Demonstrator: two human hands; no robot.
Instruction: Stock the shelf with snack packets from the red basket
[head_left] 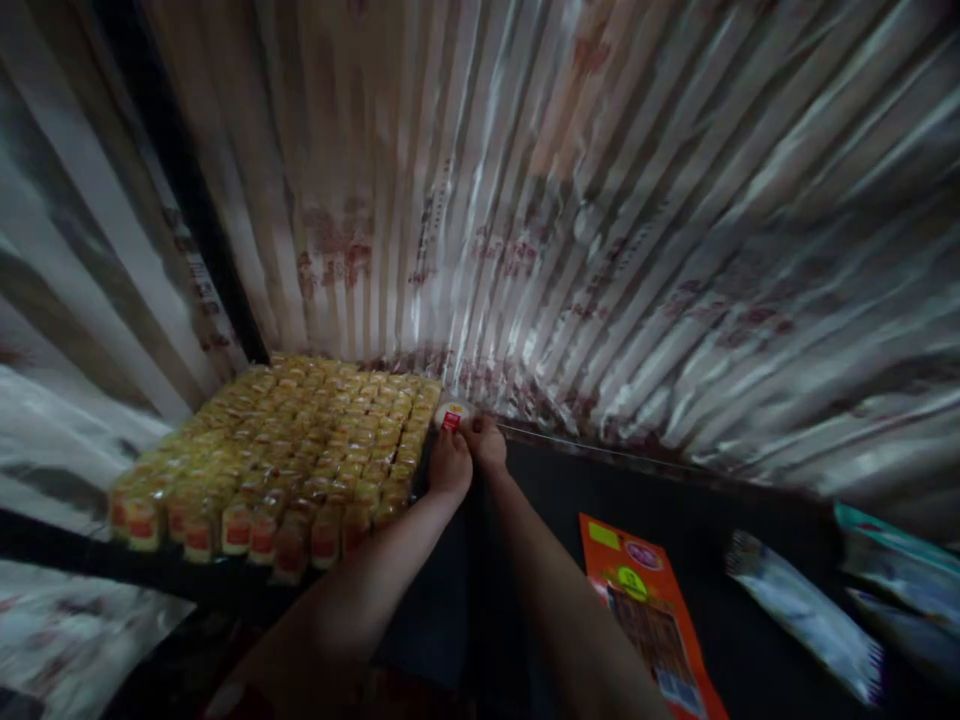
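Head view, shelf room: the flat black shelf (544, 490) stretches from the right hand (487, 445) to a flat orange packet (646, 610); crinkled translucent plastic sheeting (480, 290) rises behind.
Hard to see: dim light; the orange packet's lower end is cut off.
White package with red label (451, 417): pinched in the left hand's (451, 465) fingers, beside the block of yellow, clear-wrapped packs (300, 440); right fingers curl at its edge, cannot tell if gripping.

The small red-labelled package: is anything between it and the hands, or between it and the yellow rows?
Nothing visible: the left hand touches the package, the right hand is close beside it, and the rows of yellow packages stand just to its left.
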